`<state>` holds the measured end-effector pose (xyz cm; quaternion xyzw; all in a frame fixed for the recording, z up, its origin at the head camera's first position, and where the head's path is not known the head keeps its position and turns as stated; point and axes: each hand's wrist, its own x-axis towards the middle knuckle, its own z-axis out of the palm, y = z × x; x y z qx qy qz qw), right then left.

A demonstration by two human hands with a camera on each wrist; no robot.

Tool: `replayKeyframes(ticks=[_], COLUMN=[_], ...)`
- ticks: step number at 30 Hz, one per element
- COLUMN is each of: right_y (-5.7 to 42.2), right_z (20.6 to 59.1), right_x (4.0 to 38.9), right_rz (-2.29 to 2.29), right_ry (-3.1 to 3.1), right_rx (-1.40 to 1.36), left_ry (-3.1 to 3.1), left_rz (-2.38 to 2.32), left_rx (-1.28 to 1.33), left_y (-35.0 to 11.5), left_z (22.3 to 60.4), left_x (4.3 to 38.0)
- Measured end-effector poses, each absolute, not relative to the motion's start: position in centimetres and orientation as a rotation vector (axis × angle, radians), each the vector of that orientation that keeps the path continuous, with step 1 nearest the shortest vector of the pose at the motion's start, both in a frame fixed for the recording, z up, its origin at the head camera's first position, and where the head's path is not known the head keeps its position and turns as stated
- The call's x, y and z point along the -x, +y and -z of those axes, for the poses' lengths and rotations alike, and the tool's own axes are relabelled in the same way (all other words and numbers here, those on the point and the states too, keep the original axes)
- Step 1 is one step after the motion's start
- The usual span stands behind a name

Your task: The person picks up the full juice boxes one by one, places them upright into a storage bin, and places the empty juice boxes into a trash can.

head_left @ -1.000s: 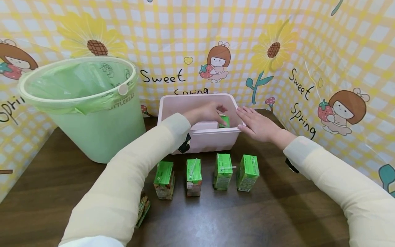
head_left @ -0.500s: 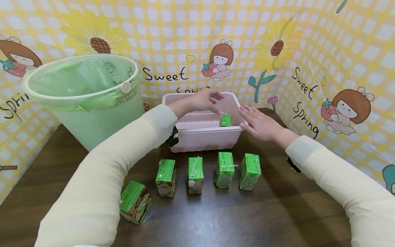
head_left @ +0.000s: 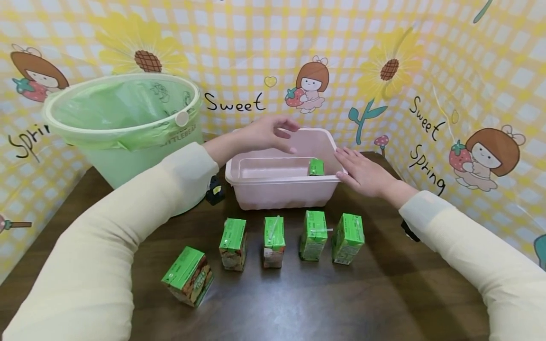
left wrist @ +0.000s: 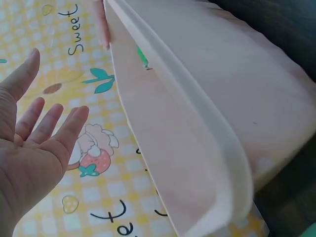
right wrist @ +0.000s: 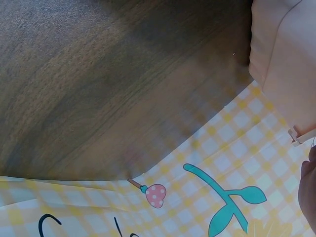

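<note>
Above the back left of a pink plastic bin [head_left: 286,194] is my left hand [head_left: 262,135], fingers relaxed and spread, holding nothing. The left wrist view shows that same left hand [left wrist: 42,143] with its palm bare, beside the bin's rim [left wrist: 187,98]. My right hand [head_left: 362,173] rests with straight fingers against the right end of the bin. Only a sliver of it shows at the edge of the right wrist view. One green-topped drink carton [head_left: 316,167] stands inside the bin at its right end.
Several green-topped drink cartons stand in front of the bin, among them a tilted-looking left one [head_left: 189,274] and a right one [head_left: 348,238]. A light green trash can [head_left: 141,166] with a green liner stands at the left. Patterned cloth [head_left: 239,47] hangs behind the wooden table [head_left: 298,303].
My left hand has come up out of the bin and moved left, leaving the carton inside. The leftmost carton has come into view from behind the sleeve. The right hand stays at the bin.
</note>
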<state>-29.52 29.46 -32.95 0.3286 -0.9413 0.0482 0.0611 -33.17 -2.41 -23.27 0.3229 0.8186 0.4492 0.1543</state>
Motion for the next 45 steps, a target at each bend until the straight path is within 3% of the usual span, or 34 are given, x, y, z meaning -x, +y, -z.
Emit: replayKeyframes(ticks=[20,33,45], right_y=[29.5,29.6,29.5], right_z=[33.0,33.2,33.2], right_x=[29.4,29.3,29.3], right_rz=[-0.18,-0.188,-0.205], right_ry=[-2.831,-2.831,-2.838], right_rx=[-1.005,-0.999,-0.984], left_ry=[2.243,2.133,1.875], left_rz=[-1.446,-1.519,-1.558], left_rx=[-0.976,-1.01,-1.22], left_y=[-10.6,-17.8,-23.1], left_z=[24.6,28.6,32.0], left_x=[27.7,23.5,21.0])
